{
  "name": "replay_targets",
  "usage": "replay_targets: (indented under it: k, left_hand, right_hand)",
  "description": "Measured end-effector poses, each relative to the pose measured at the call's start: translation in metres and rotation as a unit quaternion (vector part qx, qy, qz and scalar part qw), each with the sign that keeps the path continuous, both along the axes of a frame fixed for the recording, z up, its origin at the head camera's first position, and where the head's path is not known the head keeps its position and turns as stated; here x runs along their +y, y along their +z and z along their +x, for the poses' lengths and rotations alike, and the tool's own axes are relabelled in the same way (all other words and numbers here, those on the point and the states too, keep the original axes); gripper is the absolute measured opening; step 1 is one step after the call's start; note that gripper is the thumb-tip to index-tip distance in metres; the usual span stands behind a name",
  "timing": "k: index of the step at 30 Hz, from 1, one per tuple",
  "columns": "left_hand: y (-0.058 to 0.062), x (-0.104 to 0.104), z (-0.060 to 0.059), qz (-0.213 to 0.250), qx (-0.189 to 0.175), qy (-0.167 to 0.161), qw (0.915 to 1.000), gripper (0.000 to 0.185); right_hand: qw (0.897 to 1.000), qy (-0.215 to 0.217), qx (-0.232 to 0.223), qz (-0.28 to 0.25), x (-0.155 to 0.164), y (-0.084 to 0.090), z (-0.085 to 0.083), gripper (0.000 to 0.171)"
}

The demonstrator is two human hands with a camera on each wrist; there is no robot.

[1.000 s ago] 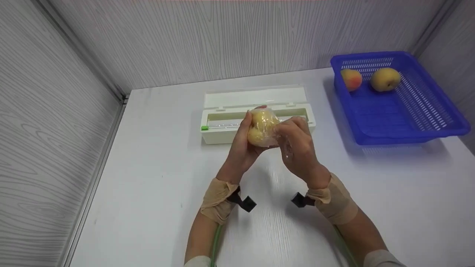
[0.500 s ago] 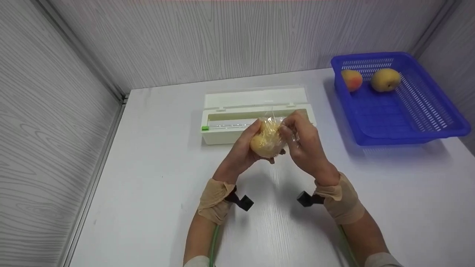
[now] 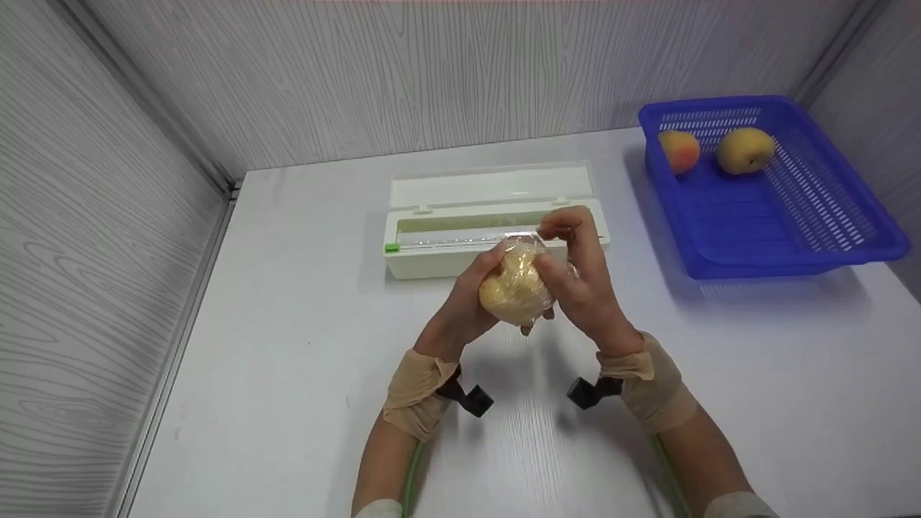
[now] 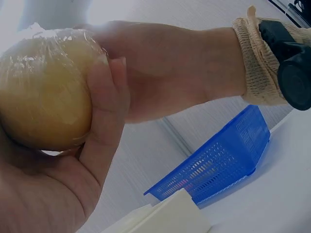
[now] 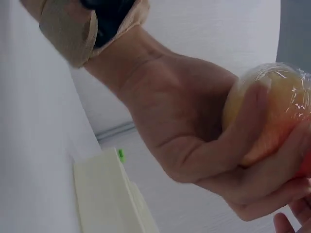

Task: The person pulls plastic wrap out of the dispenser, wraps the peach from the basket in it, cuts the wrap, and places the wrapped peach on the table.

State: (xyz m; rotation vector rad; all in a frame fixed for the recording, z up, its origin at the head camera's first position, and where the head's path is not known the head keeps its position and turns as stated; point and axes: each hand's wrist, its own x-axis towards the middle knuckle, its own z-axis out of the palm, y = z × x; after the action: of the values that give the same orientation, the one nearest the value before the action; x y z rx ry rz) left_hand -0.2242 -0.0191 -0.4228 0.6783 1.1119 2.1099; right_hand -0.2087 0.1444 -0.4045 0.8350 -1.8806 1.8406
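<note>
We see the left hand [image 3: 468, 306] curled under and around a yellow pear-shaped fruit wrapped in clear cling film [image 3: 513, 288], palm cupping it from the left, thumb across its near side. The fruit is up off the white tabletop [image 3: 302, 360], held between both hands, just in front of the white cling-film dispenser box [image 3: 460, 244] with the green slider tab [image 3: 391, 248]. The right hand [image 3: 579, 280] closes on the fruit's right side, fingertips pinching film up at the top end.

Our read on the step: smoothing and sealing the wrap. To do it well, we'd keep the left hand as a steady cradle, pull the loose film taut with the right, and press the gathered tail flat against the skin so it clings; no squeezing hard, the fruit looks soft.

Orientation: the long axis runs roughly away from the person and tilted up, narrower end toward the dispenser, fat end toward the wrists. We can't tell where the stem sits under the film.

Well right of the right hand: a blue perforated plastic basket [image 3: 791, 244] holding an orange-red peach [image 3: 679, 151] and a yellow pear [image 3: 745, 150].
</note>
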Motion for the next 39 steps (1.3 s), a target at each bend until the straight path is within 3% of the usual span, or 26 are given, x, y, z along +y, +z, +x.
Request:
replay_targets:
  k: [3,7,10,12,16,18,20,23,25,27,29,32,35,39]
  left_hand:
    - [-0.004,0.001,0.001,0.027,0.008,-0.024,0.9993,0.073]
    - [-0.01,0.0,0.002,0.051,0.028,-0.055,0.9968,0.065]
    - [-0.012,0.0,0.002,0.066,0.034,-0.074,0.9945,0.059]
    - [-0.011,0.001,0.001,0.073,0.03,-0.081,0.9936,0.06]
    - [-0.009,0.004,-0.001,0.071,0.02,-0.053,0.9959,0.072]
    - [-0.008,0.004,-0.002,0.055,0.018,-0.015,0.9982,0.073]
    - [-0.007,0.004,-0.003,0.033,0.015,0.039,0.9986,0.067]
    - [-0.005,0.004,-0.006,-0.014,0.0,0.125,0.9921,0.059]
    - [-0.003,0.005,-0.007,-0.04,-0.023,0.173,0.9838,0.059]
    - [-0.002,0.006,-0.009,-0.052,-0.044,0.212,0.975,0.063]
    - [-0.001,0.007,-0.009,-0.053,-0.066,0.241,0.9667,0.066]
    - [0.001,0.008,-0.008,-0.056,-0.057,0.279,0.9569,0.066]
    - [0.002,0.01,-0.004,-0.078,-0.014,0.316,0.9456,0.067]
    - [0.002,0.011,0.004,-0.154,0.073,0.358,0.9179,0.073]
  right_hand:
    - [0.991,0.097,-0.084,-0.037,-0.001,-0.005,-0.003,0.071]
    - [0.961,0.219,-0.162,-0.039,0.004,-0.012,-0.008,0.091]
    - [0.946,0.266,-0.18,-0.035,0.011,-0.016,-0.011,0.089]
    - [0.944,0.271,-0.185,-0.028,0.016,-0.017,-0.013,0.088]
    - [0.959,0.207,-0.191,0.006,0.024,-0.016,-0.017,0.09]
    - [0.971,0.153,-0.184,0.023,0.026,-0.014,-0.018,0.087]
    - [0.984,0.085,-0.153,0.033,0.028,-0.01,-0.018,0.072]
    - [0.997,-0.03,-0.048,0.047,0.027,-0.001,-0.014,0.044]
    - [0.991,-0.104,0.043,0.065,0.024,0.007,-0.008,0.032]
    - [0.978,-0.15,0.119,0.086,0.018,0.012,-0.001,0.026]
    - [0.968,-0.155,0.165,0.112,0.01,0.015,0.004,0.026]
    - [0.963,-0.121,0.175,0.164,-0.002,0.011,0.009,0.032]
    - [0.959,-0.101,0.16,0.21,-0.01,0.002,0.009,0.039]
    - [0.956,-0.099,0.163,0.222,-0.013,-0.007,0.008,0.039]
